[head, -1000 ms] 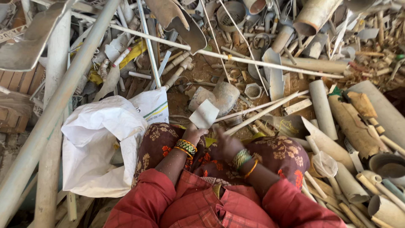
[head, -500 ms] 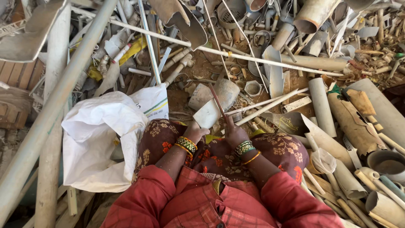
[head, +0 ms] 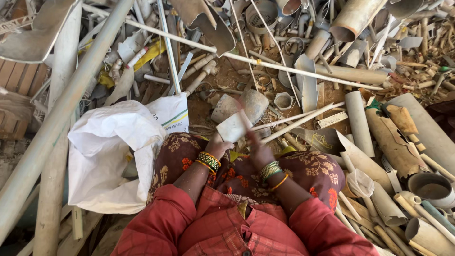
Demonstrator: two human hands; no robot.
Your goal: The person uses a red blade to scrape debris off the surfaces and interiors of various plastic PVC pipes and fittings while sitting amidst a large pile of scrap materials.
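The left hand [head: 219,145] is closed around the lower edge of a pale, flat piece of broken pipe [head: 233,126], holding it up just above the knees, over the patterned skirt [head: 313,166]. The right hand [head: 258,152] is clenched on a thin dark tool [head: 244,118] whose upper part is smeared by motion blur; what kind of tool it is cannot be told. Half a second ago the tool stood clear and sharp beside the piece, angled up to the left; now it is a blurred streak across the piece's right edge, and the right hand sits a little lower and nearer the lap. The piece itself has hardly shifted since then, and a second ago it was held lower, with no tool showing. To the left a white sack [head: 111,156] lies slumped open against the leg, and grey pipes and pipe offcuts [head: 358,121] are heaped all round
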